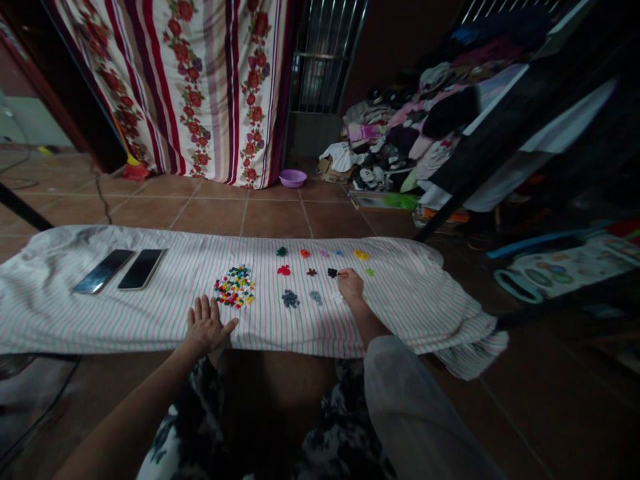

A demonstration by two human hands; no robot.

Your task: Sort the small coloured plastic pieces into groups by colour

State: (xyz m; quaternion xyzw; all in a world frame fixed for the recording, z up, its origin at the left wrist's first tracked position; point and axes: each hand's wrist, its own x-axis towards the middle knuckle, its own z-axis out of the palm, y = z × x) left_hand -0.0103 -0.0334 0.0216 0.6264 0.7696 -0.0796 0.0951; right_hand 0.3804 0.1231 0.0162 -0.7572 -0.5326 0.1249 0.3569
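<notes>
My left hand (pixel 206 325) lies flat on the striped cloth (pixel 160 327), fingers spread, just below a pile of small mixed-colour pieces (pixel 235 287). My right hand (pixel 351 285) is closed in a pinch beside a small black pile (pixel 332 273); what its fingertips hold, if anything, is too small to name. Around it lie little single-colour piles: red (pixel 284 270), brown (pixel 311 272), lime green (pixel 369 272), dark grey (pixel 290 298) and light grey (pixel 315 297). White pieces (pixel 338 297) sit partly beside the right wrist. Farther back are green (pixel 281 251), orange (pixel 305 253) and yellow (pixel 361 254) piles.
Two dark-screened phones (pixel 143 269) rest on the cloth at the left. Beyond the cloth-covered surface are a tiled floor, a purple basin (pixel 293 178), a floral curtain (pixel 200 87) and a heap of clothes (pixel 400 133). Dark frame bars stand at the right.
</notes>
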